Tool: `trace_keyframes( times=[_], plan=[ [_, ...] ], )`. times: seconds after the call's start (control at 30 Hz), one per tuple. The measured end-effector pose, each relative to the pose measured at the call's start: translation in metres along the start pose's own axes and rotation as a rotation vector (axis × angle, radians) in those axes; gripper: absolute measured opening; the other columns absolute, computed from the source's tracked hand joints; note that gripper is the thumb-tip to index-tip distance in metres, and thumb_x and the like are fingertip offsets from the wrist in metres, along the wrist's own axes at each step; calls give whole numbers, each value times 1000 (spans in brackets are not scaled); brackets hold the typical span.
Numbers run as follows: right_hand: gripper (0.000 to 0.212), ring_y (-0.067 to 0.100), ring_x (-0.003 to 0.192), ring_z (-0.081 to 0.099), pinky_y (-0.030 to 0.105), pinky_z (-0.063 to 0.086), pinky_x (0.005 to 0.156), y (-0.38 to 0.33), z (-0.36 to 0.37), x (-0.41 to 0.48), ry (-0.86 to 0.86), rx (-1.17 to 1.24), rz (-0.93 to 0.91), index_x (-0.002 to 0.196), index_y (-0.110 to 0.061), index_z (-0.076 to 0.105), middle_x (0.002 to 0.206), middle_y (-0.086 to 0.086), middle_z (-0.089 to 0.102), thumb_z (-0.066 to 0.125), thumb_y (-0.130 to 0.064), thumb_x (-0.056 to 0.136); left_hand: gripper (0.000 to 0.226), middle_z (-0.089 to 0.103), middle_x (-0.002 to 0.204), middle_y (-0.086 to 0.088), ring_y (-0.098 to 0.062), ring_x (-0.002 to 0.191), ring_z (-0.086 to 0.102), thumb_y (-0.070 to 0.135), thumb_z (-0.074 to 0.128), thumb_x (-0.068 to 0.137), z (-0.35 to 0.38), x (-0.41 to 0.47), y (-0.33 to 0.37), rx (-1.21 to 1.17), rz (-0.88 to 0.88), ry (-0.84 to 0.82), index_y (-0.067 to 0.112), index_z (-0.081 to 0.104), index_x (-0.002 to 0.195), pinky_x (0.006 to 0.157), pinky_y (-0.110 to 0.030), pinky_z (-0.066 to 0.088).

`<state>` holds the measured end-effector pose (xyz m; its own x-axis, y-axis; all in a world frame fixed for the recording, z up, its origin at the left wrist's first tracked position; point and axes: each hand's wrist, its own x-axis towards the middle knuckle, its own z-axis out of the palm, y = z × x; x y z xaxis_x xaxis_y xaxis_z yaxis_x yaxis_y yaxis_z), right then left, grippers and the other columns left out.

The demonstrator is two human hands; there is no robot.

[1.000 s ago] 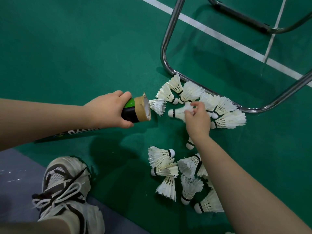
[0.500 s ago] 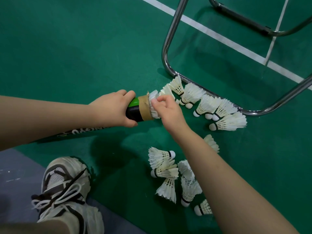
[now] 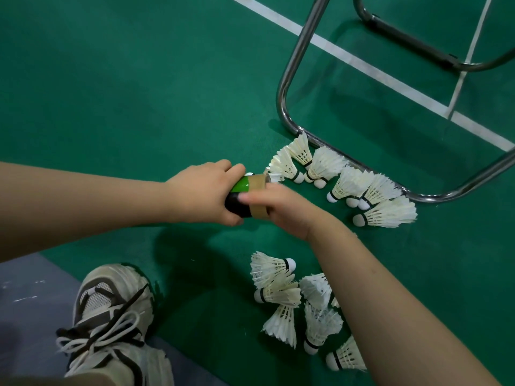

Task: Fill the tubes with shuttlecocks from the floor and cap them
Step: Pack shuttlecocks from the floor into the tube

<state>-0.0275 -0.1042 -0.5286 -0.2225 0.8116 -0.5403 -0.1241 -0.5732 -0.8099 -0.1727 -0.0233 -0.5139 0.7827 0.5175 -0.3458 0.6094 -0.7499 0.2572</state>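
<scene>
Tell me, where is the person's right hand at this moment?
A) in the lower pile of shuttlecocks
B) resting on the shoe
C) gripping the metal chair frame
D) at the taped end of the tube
D: the right hand covers the taped mouth of the tube, which the left hand grips.

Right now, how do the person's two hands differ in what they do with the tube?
The left hand grips round the green and black body of the tube, while the right hand sits at its taped mouth. The left hand's fingers curl round the tube; the right hand's thumb lies straight along it, and its fingers are too blurred to read. Both touch the same tube.
</scene>
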Motion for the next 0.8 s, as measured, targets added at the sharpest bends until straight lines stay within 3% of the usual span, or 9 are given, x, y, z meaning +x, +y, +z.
trace_keyframes(
  times=[0.1,0.2,0.3,0.43,0.53,0.63,0.67,0.73,0.8],
  plan=[
    [23,17,70,58,27,44,68,-7,-17,3,509,180,-50,75,-11,61,74,6,63,52,-25,90,62,42,91,-1,-25,80,49,57,70,64,-7,10,-2,-24,-48,16,18,39,101,67,-35,46],
    [21,15,67,55,24,40,63,5,-39,6,888,-40,-1,68,-16,59,68,-2,61,51,-16,87,65,44,94,-2,-24,80,49,59,70,64,-10,16,-3,-26,-67,3,17,38,103,67,-36,47],
    [9,11,75,50,26,38,66,23,-45,12,821,-260,109,84,-20,63,79,-8,58,54,-20,87,65,41,92,-1,-22,78,44,59,70,65,-8,17,-2,-19,-67,-10,17,37,103,67,-34,44],
    [21,15,97,53,26,40,73,32,-36,28,646,-166,129,103,-15,67,106,1,64,51,-14,90,64,40,93,0,-22,78,43,59,69,66,-7,17,-1,-21,-66,-24,17,38,104,65,-32,40],
    [28,17,99,54,23,43,73,33,-31,36,619,-89,139,114,-12,65,113,5,63,50,-12,90,65,41,93,0,-21,78,44,59,69,66,-6,17,-2,-30,-68,-19,17,39,104,66,-32,42],
    [26,18,97,61,29,50,87,32,-36,32,780,-70,29,109,-10,69,109,6,68,53,-9,88,65,42,93,0,-22,79,47,59,69,66,-6,16,-4,-41,-72,-16,18,39,105,66,-33,43],
    [25,15,90,62,25,52,83,30,-38,27,854,-106,-18,107,-12,70,103,3,69,54,-9,88,65,43,94,-1,-22,80,49,59,69,65,-6,16,-4,-45,-73,-15,18,39,105,66,-33,44],
    [22,3,65,54,11,45,61,24,-40,14,996,-171,-144,97,-18,72,83,-6,67,56,-9,85,65,44,95,-1,-23,82,51,59,69,65,-6,15,-4,-47,-73,-11,18,39,105,66,-34,45],
    [23,-1,52,42,11,35,51,15,-38,0,1102,-179,-292,79,-25,66,67,-12,57,56,-4,82,65,45,96,-2,-24,84,53,58,70,65,-7,14,-4,-47,-74,-2,18,40,106,67,-34,45]
  ],
)
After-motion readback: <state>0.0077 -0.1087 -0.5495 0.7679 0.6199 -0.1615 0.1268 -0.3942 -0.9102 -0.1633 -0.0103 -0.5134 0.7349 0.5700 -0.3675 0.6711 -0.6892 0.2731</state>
